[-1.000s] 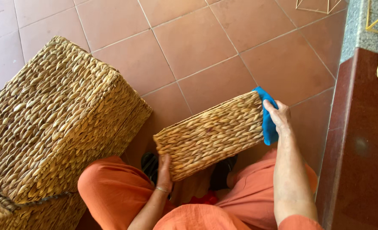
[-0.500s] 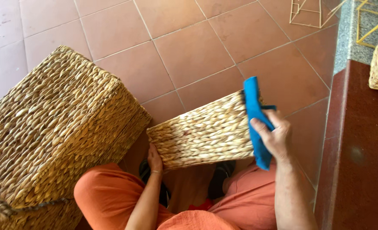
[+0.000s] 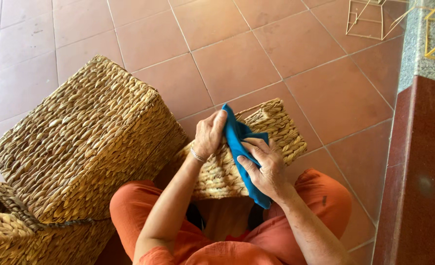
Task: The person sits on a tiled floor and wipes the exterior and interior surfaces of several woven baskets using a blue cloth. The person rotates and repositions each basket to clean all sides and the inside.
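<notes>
A person in orange trousers (image 3: 320, 196) sits with a small woven straw basket (image 3: 281, 130) on the lap. The basket is tipped on its side, with one flat woven side facing up.

The left hand (image 3: 208, 135) rests on top of the small basket, near its upper edge. Its fingers (image 3: 219, 119) are curled and close together, and they pinch the top end of a bright blue cloth (image 3: 238, 142). A thin bracelet (image 3: 197, 156) sits on that wrist.

The right hand (image 3: 265, 169) lies flat on the blue cloth and presses it down onto the basket. Its fingers (image 3: 250, 147) are a little spread and point up toward the left hand. The cloth runs in a long strip from the left hand, under the right hand, and hangs down past the lower edge of the basket.

A big woven straw basket (image 3: 85, 142) stands just beside the small one, on the left. It touches another straw basket (image 3: 11, 235) in the bottom corner. All of this is over a floor of red-brown tiles (image 3: 296, 44). A thin wire frame (image 3: 369, 19) stands far off on the floor.
</notes>
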